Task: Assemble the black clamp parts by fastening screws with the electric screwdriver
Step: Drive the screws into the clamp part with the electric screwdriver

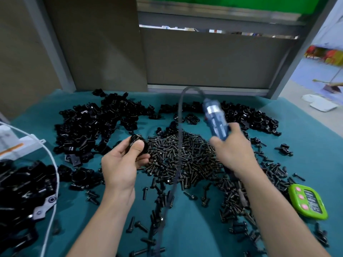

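A small black plastic clamp part [137,144] is held above the teal cloth-covered table [185,229], pinched between the thumb and fingers of the left hand [120,164]. Just right of it lies a heap of dark metal screws [185,156]. The right hand [233,151] is clenched round the blurred blue cylindrical electric screwdriver [217,123], whose black cable [179,127] arches over the screws. Loose black clamp pieces [92,123] are piled behind, and a green plastic timer [308,201] lies far right.

Even light, motion-blurred, edges warped
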A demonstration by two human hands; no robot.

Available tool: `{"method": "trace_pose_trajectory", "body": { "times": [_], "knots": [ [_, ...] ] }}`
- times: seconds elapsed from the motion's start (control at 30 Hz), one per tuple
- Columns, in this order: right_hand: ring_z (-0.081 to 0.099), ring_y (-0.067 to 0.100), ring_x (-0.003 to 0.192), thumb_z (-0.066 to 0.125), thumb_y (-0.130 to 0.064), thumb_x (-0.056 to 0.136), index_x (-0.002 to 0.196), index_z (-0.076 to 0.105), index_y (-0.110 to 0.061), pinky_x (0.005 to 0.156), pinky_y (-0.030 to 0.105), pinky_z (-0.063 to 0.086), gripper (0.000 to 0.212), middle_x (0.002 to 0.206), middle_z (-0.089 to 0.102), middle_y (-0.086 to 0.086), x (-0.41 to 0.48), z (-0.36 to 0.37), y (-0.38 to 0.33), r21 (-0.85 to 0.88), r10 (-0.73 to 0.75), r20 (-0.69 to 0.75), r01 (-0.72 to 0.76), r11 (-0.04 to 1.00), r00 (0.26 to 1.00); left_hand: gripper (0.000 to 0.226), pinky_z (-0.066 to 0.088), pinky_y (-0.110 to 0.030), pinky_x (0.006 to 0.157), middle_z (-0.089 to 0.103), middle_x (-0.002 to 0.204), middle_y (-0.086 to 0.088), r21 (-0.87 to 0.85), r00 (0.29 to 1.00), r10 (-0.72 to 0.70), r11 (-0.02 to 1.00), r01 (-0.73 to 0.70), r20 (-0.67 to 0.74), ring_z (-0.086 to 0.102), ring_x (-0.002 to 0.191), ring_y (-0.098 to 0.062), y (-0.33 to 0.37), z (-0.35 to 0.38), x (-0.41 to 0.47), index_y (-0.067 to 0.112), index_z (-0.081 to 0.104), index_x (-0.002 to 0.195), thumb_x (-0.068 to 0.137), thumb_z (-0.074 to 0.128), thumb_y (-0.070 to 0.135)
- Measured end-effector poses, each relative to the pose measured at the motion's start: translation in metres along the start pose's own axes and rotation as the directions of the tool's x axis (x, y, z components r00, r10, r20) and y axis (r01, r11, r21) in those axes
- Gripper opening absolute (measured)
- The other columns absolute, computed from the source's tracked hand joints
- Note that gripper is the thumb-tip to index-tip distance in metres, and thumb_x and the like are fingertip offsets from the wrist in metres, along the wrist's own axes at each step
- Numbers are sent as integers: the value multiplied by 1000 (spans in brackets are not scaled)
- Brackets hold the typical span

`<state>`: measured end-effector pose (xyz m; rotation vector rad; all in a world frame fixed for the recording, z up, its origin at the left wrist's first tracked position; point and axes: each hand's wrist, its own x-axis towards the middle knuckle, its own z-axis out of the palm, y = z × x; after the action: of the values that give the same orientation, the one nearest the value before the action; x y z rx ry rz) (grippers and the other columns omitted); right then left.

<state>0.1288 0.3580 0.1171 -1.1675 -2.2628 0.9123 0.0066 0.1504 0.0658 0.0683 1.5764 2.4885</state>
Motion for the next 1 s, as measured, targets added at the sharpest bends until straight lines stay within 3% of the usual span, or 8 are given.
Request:
{"method": "trace_pose_trajectory", "body": {
  "times": [0.07, 0.17, 0.23, 0.3, 0.47, 0.53, 0.7, 1.0],
  "knots": [
    [71, 24, 63, 63, -20, 91, 108, 48, -30, 60, 40, 61, 25, 101, 67, 8, 5, -7, -3, 466, 80, -12, -65, 882, 997, 35, 58, -18, 59, 81, 91, -1, 6, 1000, -12, 1000, 12, -12, 73, 63, -14, 0, 0, 1, 10, 70, 126, 92, 75, 5],
    [67, 26, 64, 60, -4, 80, 118, 52, -16, 65, 40, 59, 40, 86, 65, 12, 6, -8, -12, 906, 105, 92, -126, 404, 990, 36, 59, -18, 63, 80, 88, 9, 151, 998, 19, 988, -29, 66, 74, 67, -14, -3, 4, -5, 26, 70, 119, 91, 76, 5],
    [63, 24, 59, 60, 1, 76, 113, 52, -6, 62, 37, 58, 39, 76, 62, 10, 5, -3, -20, 982, 120, 107, -124, 143, 987, 45, 62, -24, 70, 81, 93, 8, 298, 991, 30, 952, -68, 131, 76, 71, -15, -9, 5, -9, 31, 70, 124, 88, 81, 8],
    [60, 20, 52, 66, 3, 82, 102, 54, -5, 57, 32, 55, 25, 67, 60, 6, 3, 4, -27, 986, 187, 156, -164, 29, 970, 48, 63, -34, 84, 79, 106, 8, 463, 982, 20, 880, -105, 186, 78, 83, -14, -14, 6, -12, 39, 71, 121, 83, 87, 15],
    [57, 18, 53, 65, 3, 85, 97, 52, -9, 60, 29, 54, 21, 65, 58, 4, 1, 26, -24, 940, 272, 291, -222, -258, 917, 41, 47, -15, 90, 64, 103, 33, 623, 970, 28, 762, -177, 241, 59, 89, 17, -13, 7, -16, 46, 74, 106, 77, 93, 24],
    [55, 17, 52, 60, 5, 85, 100, 50, -9, 57, 28, 53, 23, 67, 56, 5, 0, 35, -17, 922, 293, 304, -202, -331, 906, 39, 41, -21, 97, 58, 97, 38, 645, 972, 29, 743, -178, 235, 51, 93, 20, -12, 5, -14, 47, 73, 102, 77, 92, 25],
    [55, 17, 51, 58, 6, 85, 95, 50, -10, 55, 28, 52, 21, 67, 56, 5, -3, 42, -2, 894, 334, 296, -136, -427, 895, 39, 34, -6, 86, 53, 90, 43, 676, 964, 29, 707, -207, 265, 48, 88, 24, -13, 5, -12, 46, 73, 106, 77, 92, 28],
    [54, 16, 51, 55, 5, 87, 96, 52, -10, 55, 27, 52, 18, 63, 57, 5, -4, 39, 2, 866, 327, 283, -94, -492, 902, 39, 39, -22, 101, 63, 108, 28, 694, 952, 6, 683, -227, 305, 56, 107, 5, -14, 5, -18, 44, 75, 109, 76, 92, 31]
  ]
}}
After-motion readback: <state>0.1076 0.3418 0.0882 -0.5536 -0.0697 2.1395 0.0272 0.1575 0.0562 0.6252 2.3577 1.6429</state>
